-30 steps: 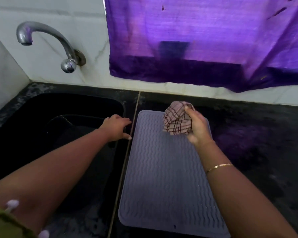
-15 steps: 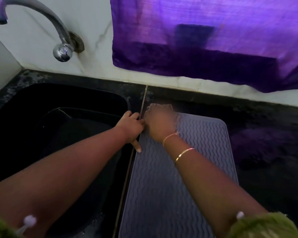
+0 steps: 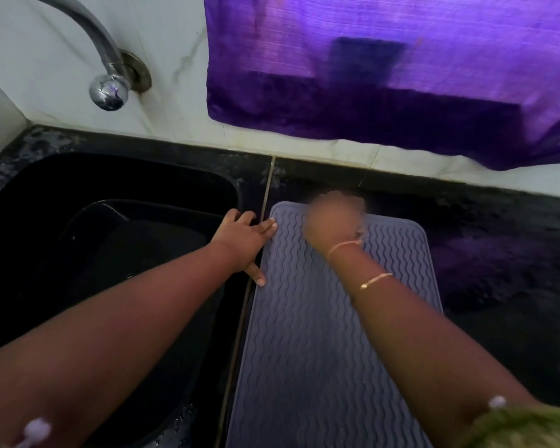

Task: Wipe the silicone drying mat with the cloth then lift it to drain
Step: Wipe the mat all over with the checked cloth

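The silicone drying mat (image 3: 320, 334) is laid flat on the black countertop (image 3: 498, 286). Its far end lies under the right hand (image 3: 333, 221), which is blurred, so its grip cannot be told and the cloth cannot be made out. The mat's left edge is touched by the spread, straight fingers of the left hand (image 3: 243, 236), beside the sink (image 3: 110, 176). Wiping is judged to be in hand; strokes toward the near end are called for next.
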Motion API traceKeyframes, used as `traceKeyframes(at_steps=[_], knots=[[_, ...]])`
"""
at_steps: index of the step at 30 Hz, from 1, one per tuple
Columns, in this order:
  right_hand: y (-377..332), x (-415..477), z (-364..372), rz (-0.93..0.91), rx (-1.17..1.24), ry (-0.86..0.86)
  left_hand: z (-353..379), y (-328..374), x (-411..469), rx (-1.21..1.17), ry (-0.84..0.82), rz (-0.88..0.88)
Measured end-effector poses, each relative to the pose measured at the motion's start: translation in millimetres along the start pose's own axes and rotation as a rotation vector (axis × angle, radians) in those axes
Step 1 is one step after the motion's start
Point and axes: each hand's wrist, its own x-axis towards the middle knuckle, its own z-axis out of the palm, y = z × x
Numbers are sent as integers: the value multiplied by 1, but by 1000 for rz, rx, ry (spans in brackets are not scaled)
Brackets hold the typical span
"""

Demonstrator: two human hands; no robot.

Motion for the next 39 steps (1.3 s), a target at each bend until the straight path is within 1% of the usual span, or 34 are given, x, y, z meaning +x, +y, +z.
traceKeyframes(at_steps=[3, 6, 7, 9, 12, 14, 16, 18, 19, 22, 24, 26, 28, 29, 30, 31, 33, 34, 36, 39], knots=[[-41, -10, 10, -148, 90, 57, -1, 1, 2, 16, -5, -16], [-26, -19, 21, -257, 10, 173, 2, -1, 2, -21, -8, -24], [-12, -20, 24, -265, -36, 202, 3, -3, 1, -36, -6, -21], [15, -21, 28, -191, -76, 214, 4, -4, 1, -55, -2, -11], [34, -23, 27, -52, -71, 161, 4, -3, 1, -47, -2, -10], [34, -18, 21, 42, 45, 150, 4, -2, 1, -39, 5, -15], [24, -5, 12, 73, 220, 125, 5, -3, 1, -54, 3, -14], [7, 7, 6, 6, 337, 81, 6, -4, 2, -44, 0, -3], [-3, 8, 5, -39, 350, 46, 6, -5, 3, -42, -1, -3], [-24, -2, 6, -136, 210, -20, 4, -9, 8, -43, 0, 3], [-25, -18, 6, -180, 145, -29, 4, -11, 11, -51, 1, 13], [-20, -34, 6, -277, 98, -63, 4, -12, 12, -84, -5, 20], [-11, -47, 1, -380, 105, -150, 2, -17, 13, -118, -13, 36], [-6, -49, -7, -409, 151, -219, -1, -21, 14, -146, -11, 46], [-2, -48, -18, -401, 232, -288, -6, -25, 15, -178, -4, 55], [2, -46, -29, -345, 336, -348, -10, -29, 17, -197, 9, 60], [9, -35, -52, -176, 535, -364, -17, -35, 21, -175, 33, 44], [12, -28, -60, -114, 595, -332, -19, -38, 25, -159, 30, 23], [16, -17, -75, -64, 629, -261, -19, -40, 32, -149, 16, -11], [17, -8, -85, 1, 669, -92, -17, -37, 41, -149, 18, -6]])
